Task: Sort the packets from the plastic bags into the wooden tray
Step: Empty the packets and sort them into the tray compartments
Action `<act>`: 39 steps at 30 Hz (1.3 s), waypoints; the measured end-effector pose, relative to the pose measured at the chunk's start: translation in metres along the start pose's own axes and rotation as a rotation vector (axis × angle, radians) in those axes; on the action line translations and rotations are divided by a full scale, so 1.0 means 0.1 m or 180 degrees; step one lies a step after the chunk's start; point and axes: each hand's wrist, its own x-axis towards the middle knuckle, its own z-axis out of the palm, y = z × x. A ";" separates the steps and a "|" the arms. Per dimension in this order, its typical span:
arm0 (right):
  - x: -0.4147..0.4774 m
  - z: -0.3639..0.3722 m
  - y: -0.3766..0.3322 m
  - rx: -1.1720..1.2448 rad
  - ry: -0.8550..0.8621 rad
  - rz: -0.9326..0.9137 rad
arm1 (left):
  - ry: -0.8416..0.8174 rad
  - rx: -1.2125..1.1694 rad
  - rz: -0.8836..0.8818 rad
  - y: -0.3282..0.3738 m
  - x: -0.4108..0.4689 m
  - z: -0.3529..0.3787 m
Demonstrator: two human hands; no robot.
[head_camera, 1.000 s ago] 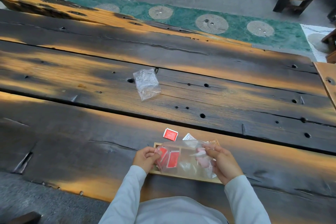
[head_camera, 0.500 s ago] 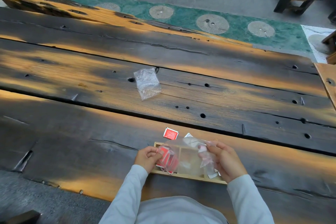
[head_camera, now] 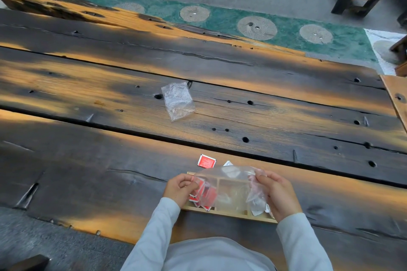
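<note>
Head view. Left hand (head_camera: 180, 189) pinching one upper corner of a clear plastic bag (head_camera: 229, 185), thumb and fingers (head_camera: 187, 179) closed together on the film. Right hand (head_camera: 277, 196) doing the same at the opposite corner, fingertips clamped on bunched plastic. Bag stretched taut between the two grips and hanging directly above the wooden tray (head_camera: 226, 212), probably so that whatever slips out drops into a compartment rather than onto the table (head_camera: 88, 182).

Below and just inside the left fingers, a cluster of red packets (head_camera: 206, 197), lying over the tray's left compartment; hard to tell whether inside the film or already resting in the tray. Below the right fingers, pale packets (head_camera: 256, 205) near the tray's right end, same doubt. Middle compartment showing bare through the film.

Beyond the fingertips, on the table just past the tray's far rim, one loose red packet (head_camera: 206, 161) and a white packet (head_camera: 228, 163) peeking out behind the bag. Well beyond both hands, a second plastic bag (head_camera: 178, 100), crumpled and seemingly empty, probably set aside there to keep the working spot clear.
</note>
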 end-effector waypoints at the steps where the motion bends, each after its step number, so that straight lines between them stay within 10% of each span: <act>1: -0.01 0.00 -0.02 0.0138 -0.0083 0.0038 | -0.0016 -0.0013 0.0007 0.01 0.00 0.01; 39: -0.22 0.24 -0.16 0.1080 -0.0741 0.0323 | -0.1412 -0.1696 -0.1062 0.18 0.01 0.12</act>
